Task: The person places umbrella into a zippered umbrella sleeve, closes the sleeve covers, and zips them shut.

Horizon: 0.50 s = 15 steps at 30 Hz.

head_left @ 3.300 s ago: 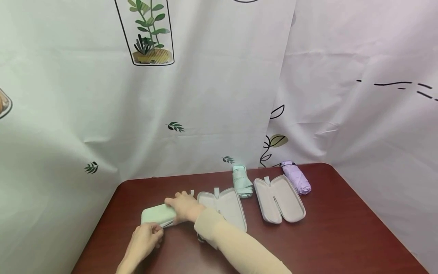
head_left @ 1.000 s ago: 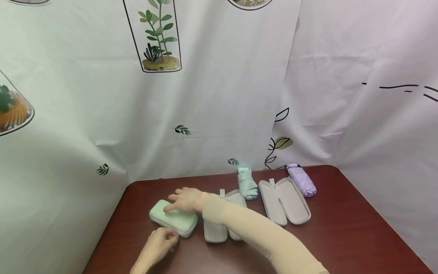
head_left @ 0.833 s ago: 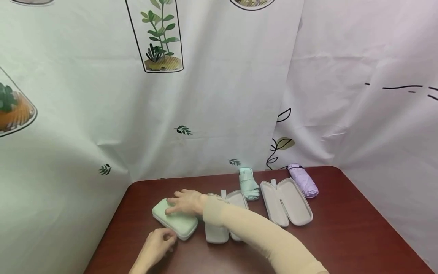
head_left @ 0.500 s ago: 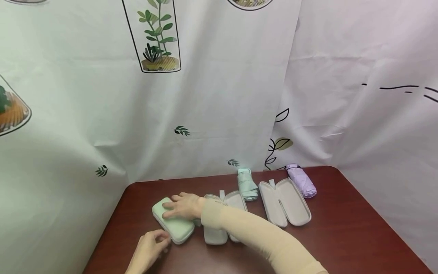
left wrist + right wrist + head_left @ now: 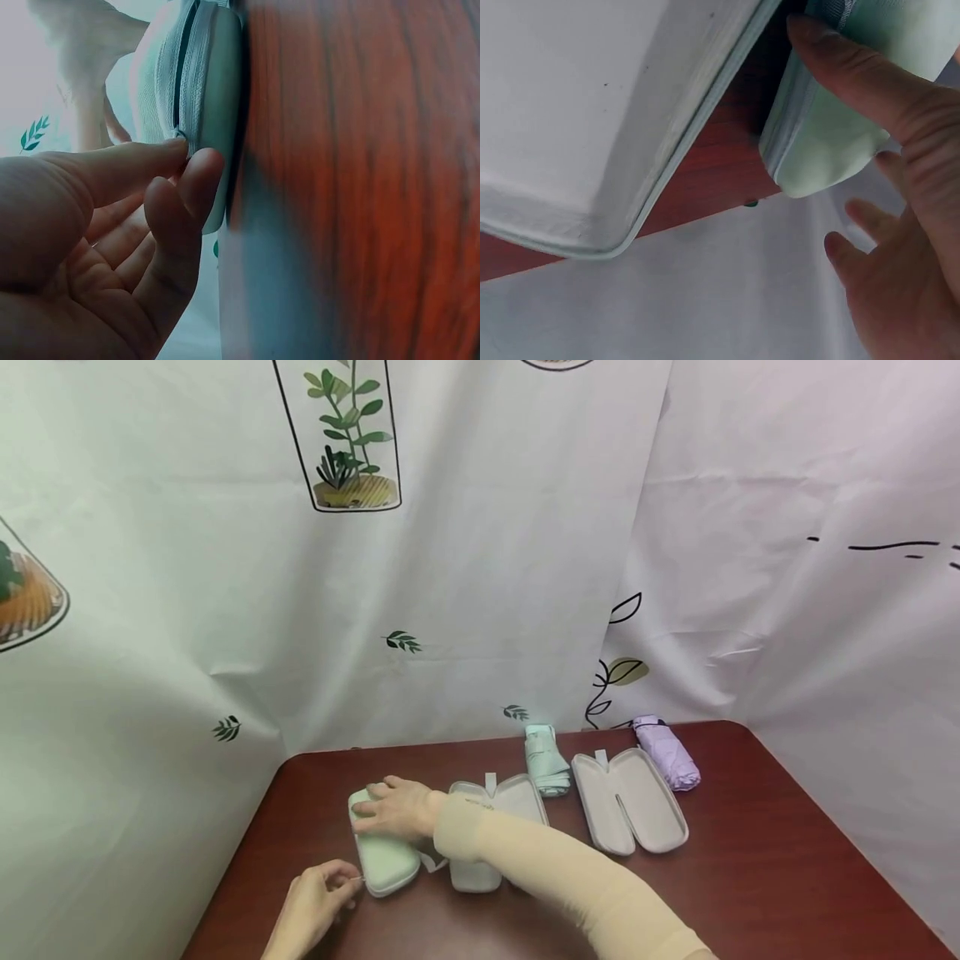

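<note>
Two hands on one green case (image 5: 390, 866), closed or nearly so, flat on the table (image 5: 780, 877). Key relation: left fingers sat at its near-left corner, so the case lay to their right and away from them, long axis running away from the person, far end leaning a bit left. Left hand (image 5: 317, 895) was nearest the near end; right hand (image 5: 397, 811) lay across the far half. Left thumb and index pinched the zip pull (image 5: 178, 134) at the side wall, other fingers loosely curled below. A dark slit ran along the zip (image 5: 196, 82) from the pull toward the far end — that stretch looked undone; the rest was hidden by the fingers. Right hand was spread on the lid, fingers apart and fairly straight, thumb along the edge: pressing or resting, no wrap-round grip. Couldn't tell how hard. Strap (image 5: 432, 863) stuck out on the right, toward the middle case (image 5: 476, 878), which was open and partly under the right sleeve (image 5: 555, 852). Bare table showed between those two cases. Further right — another open case (image 5: 654, 810), mint roll (image 5: 547, 762) and purple roll (image 5: 667, 755) near the back edge.
</note>
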Tool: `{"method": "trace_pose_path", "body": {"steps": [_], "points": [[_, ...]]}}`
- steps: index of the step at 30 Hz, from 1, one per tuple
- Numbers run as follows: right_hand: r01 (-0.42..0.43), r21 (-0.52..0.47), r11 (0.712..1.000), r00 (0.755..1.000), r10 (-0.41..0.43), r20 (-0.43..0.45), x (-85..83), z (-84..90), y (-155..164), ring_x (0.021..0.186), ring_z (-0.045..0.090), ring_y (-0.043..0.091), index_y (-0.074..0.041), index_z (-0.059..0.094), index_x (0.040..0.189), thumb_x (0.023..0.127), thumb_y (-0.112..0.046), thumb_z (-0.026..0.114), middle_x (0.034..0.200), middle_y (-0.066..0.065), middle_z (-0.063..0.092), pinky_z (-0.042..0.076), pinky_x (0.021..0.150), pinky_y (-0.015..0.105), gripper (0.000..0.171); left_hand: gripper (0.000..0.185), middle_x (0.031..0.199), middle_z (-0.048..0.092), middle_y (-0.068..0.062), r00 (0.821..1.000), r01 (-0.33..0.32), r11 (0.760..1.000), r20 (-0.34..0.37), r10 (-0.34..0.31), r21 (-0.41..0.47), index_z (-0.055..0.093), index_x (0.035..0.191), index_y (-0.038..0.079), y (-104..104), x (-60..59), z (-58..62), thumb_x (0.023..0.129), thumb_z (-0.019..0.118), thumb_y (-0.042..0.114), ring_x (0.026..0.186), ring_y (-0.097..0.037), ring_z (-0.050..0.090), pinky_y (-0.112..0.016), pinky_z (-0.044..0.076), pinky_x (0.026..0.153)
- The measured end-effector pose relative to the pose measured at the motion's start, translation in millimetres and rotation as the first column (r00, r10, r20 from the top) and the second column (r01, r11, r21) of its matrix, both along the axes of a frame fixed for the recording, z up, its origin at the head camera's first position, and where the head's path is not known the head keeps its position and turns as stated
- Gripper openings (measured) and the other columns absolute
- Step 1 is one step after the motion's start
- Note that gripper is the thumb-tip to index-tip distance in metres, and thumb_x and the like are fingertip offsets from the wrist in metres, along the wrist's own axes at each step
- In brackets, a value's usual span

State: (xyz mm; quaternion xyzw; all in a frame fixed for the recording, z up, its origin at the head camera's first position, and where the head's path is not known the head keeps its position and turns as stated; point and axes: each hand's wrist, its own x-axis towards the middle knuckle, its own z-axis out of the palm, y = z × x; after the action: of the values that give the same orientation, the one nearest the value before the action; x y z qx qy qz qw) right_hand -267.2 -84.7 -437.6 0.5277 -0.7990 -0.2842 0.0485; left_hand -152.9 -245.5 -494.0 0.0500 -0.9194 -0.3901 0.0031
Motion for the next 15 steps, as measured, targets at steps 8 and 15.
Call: {"method": "trace_pose_path", "body": {"steps": [8, 15], "points": [[0.022, -0.001, 1.000, 1.000, -0.022, 0.008, -5.3, 0.2, -4, 0.133, 0.032, 0.009, -0.047, 0.033, 0.137, 0.067, -0.058, 0.082, 0.148, -0.021, 0.032, 0.027, 0.110, 0.037, 0.087, 0.004, 0.069, 0.065, 0.002, 0.999, -0.039, 0.999, 0.030, 0.040, -0.018, 0.069, 0.084, 0.006, -7, -2.2, 2.6, 0.083, 0.072, 0.008, 0.056, -0.015, 0.059, -0.028, 0.047, 0.048], [0.074, -0.029, 0.997, 0.997, -0.073, 0.039, -10.6, -6.3, -6, 0.132, 0.033, 0.006, -0.048, 0.034, 0.136, 0.058, -0.074, 0.078, 0.146, -0.020, 0.032, 0.026, 0.110, 0.034, 0.092, 0.004, 0.068, 0.064, 0.002, 0.997, -0.060, 0.998, 0.045, 0.061, -0.029, 0.069, 0.087, 0.003, -17, -2.6, 0.8, 0.085, 0.068, 0.007, 0.056, -0.015, 0.059, -0.030, 0.048, 0.049]]}}
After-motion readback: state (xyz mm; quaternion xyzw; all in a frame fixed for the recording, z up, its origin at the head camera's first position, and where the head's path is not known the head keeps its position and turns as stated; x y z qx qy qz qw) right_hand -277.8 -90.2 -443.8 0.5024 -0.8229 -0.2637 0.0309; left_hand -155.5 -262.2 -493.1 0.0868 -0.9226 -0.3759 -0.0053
